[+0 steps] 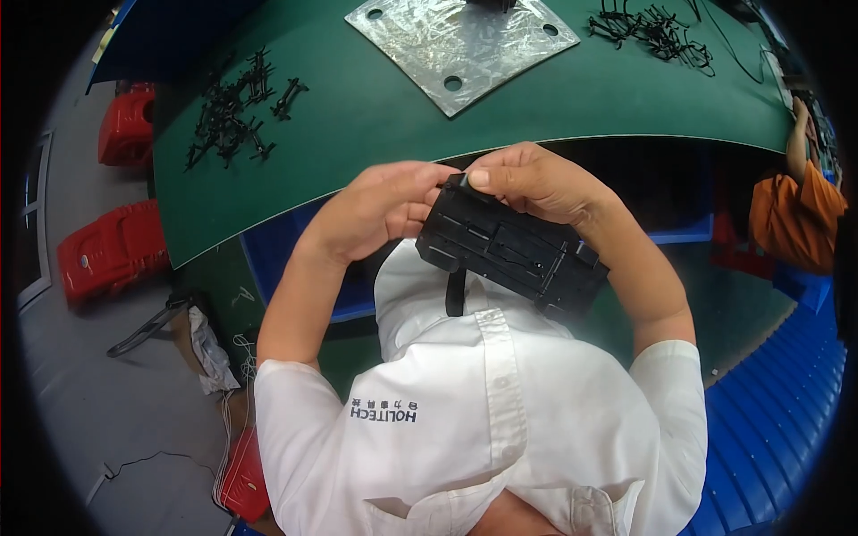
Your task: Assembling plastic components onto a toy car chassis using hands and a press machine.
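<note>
A black plastic housing [509, 246], flat and roughly rectangular with ribs and slots on its face, is held tilted above my lap, in front of the table edge. My right hand [541, 183] grips its upper edge, with the thumb pressed on the top corner. My left hand [380, 205] is closed at the same corner, its thumb and index finger pinched together beside the right thumb. Any small piece between those fingertips is too hidden to make out. The left hand's other fingers curl against the housing's left end.
The green table [357, 116] bears a pile of small black parts [228, 116], a silvery metal plate [465, 49] with holes and a tangle of black wire-like pieces [657, 36]. Blue bins [277, 259] sit below. Red stools [116, 250] stand left; a person in orange [795, 214] is at right.
</note>
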The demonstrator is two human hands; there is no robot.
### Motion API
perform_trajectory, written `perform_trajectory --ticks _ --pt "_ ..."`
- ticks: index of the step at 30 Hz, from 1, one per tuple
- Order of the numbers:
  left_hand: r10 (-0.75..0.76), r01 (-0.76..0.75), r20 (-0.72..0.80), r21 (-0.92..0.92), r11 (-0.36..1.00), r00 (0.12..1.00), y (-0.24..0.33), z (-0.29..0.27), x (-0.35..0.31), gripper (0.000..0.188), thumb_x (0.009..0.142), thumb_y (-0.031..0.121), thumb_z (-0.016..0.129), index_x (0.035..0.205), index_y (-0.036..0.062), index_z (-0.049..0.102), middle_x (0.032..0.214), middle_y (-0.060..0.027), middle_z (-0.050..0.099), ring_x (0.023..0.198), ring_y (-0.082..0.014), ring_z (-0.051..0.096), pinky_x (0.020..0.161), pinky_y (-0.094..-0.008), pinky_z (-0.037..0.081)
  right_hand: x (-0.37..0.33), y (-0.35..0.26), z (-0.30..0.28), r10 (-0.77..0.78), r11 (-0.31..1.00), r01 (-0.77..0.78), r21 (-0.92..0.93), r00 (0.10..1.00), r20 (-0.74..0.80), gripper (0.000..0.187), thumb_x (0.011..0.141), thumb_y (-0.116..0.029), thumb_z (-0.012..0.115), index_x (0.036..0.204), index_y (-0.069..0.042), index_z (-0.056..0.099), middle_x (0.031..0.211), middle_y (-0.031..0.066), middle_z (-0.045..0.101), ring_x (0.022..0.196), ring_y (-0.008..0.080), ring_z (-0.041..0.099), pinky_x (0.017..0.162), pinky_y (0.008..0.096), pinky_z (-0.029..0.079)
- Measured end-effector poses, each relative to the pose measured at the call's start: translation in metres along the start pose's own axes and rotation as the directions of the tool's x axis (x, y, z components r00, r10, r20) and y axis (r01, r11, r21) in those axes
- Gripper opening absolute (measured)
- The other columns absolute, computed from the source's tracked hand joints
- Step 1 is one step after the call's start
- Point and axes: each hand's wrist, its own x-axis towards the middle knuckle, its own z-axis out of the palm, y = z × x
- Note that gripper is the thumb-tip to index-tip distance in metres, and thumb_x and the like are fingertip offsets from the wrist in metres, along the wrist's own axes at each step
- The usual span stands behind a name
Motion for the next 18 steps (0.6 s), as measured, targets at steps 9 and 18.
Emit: perform_trajectory --ticks 9,18 --pt "-0.18 0.202 -0.095 0.332 0.921 0.979 0.01 0.008 0.019 0.041 0.077 0.035 0.069 0.098 0.0003 0.063 0.08 -0.003 0.063 0.068 -0.0085 0.057 0.059 -0.0198 0.045 -0.003 -0.008 0.0 0.115 0.965 -0.091 -0.246 0.99 0.085 0.033 0.074 -0.034 0.072 0.078 -0.007 0.054 0.067 -0.0013 0.052 0.058 0.0063 0.046 0.054 0.019 0.038" --pt "-0.309 0.323 -0.095 0.264 0.909 0.946 0.006 0.004 0.019 0.035 0.074 0.014 0.071 0.104 -0.0015 0.061 0.087 -0.0052 0.064 0.072 -0.0094 0.058 0.065 -0.0221 0.049 -0.012 -0.007 -0.004 0.159 0.985 -0.147 -0.087 0.976 0.148 0.022 0.079 -0.024 0.068 0.08 -0.007 0.053 0.073 0.0008 0.057 0.066 0.0089 0.053 0.06 0.0197 0.043"
